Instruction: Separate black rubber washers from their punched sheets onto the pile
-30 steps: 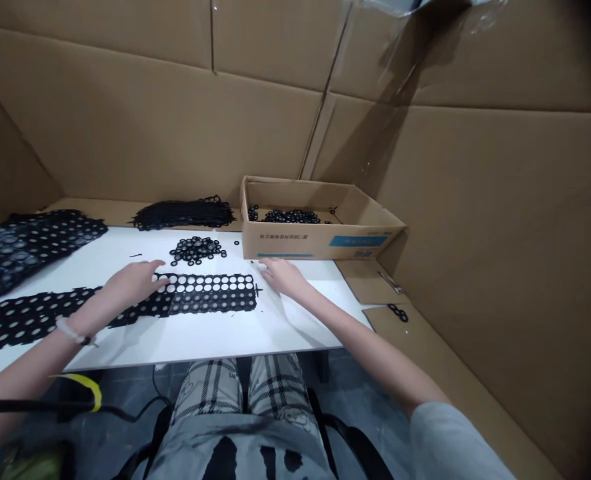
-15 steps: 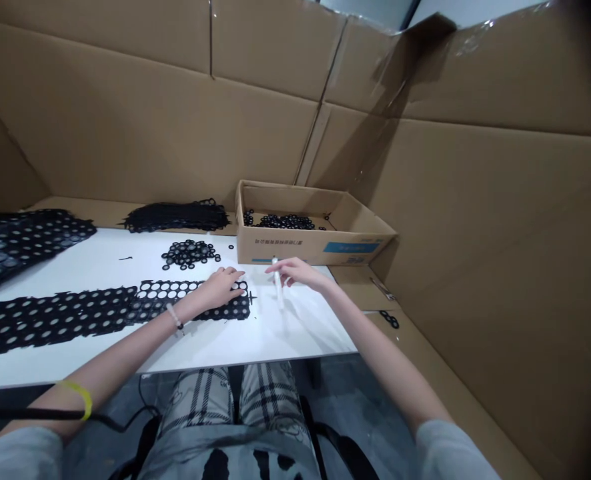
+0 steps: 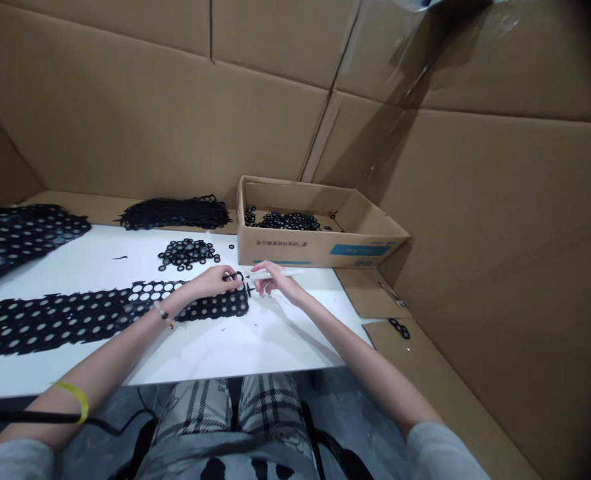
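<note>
Here, left hand resting on the right end of a long black perforated rubber strip, fingers curled in and close around a small black ring, with no telling whether pinched or merely touched. Right hand just beside it, half open, thumb and fingers around a slim white stick lying level, tip toward the ring. Just past the strip's end, a tiny black cross-shaped scrap on the white table. Farther up, a loose pile of black rings; behind it, a stack of black strips along the back. Upper left, a wider perforated sheet. Right of centre at the back, an open cardboard box with more rings inside. Around the left forearm, a yellow band; at the left wrist, a beaded bracelet.
</note>
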{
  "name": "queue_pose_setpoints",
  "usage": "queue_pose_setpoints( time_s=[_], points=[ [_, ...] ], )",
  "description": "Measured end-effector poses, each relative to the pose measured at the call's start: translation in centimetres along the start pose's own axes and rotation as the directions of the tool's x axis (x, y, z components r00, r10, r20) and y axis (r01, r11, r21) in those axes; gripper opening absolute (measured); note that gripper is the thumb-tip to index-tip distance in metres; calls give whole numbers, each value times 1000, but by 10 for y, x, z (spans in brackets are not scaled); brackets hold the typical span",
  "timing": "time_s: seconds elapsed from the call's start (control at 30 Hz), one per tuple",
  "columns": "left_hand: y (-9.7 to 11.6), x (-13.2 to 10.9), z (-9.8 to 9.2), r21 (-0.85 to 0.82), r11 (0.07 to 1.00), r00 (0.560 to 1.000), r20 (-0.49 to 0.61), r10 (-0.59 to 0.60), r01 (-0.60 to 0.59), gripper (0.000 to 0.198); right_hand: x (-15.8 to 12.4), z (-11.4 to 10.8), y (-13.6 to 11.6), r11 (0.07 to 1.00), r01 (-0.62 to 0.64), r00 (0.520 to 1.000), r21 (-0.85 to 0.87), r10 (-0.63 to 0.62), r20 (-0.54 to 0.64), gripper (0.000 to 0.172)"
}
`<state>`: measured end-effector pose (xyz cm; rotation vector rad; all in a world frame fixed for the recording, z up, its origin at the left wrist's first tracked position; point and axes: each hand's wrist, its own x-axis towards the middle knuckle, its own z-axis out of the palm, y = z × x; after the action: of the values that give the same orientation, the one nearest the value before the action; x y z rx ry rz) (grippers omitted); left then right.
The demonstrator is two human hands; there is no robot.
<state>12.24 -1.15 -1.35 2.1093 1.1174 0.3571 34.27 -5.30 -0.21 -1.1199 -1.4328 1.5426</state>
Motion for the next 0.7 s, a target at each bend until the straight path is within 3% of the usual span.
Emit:
queue_pose_setpoints(
  time_s=[0.1, 0.23, 0.43, 0.7],
  points=[
    [2, -1, 1, 9, 999, 993, 109, -46, 46, 44, 1, -8, 2, 997, 40, 999, -63, -40, 8, 38],
    [0, -3, -6, -17, 1000, 983, 182, -18, 22, 34, 5, -10, 5, 981, 98, 995, -165, -96, 18, 22],
    [-18, 4, -15, -13, 1000, 999, -24, -29, 28, 34, 23, 10, 17, 991, 88, 996, -101, -87, 11, 37],
    [-23, 4, -5, -79, 992, 994, -20, -104, 102, 36, 32, 15, 40, 992, 108, 984, -66, -116, -133, 18]
  ],
)
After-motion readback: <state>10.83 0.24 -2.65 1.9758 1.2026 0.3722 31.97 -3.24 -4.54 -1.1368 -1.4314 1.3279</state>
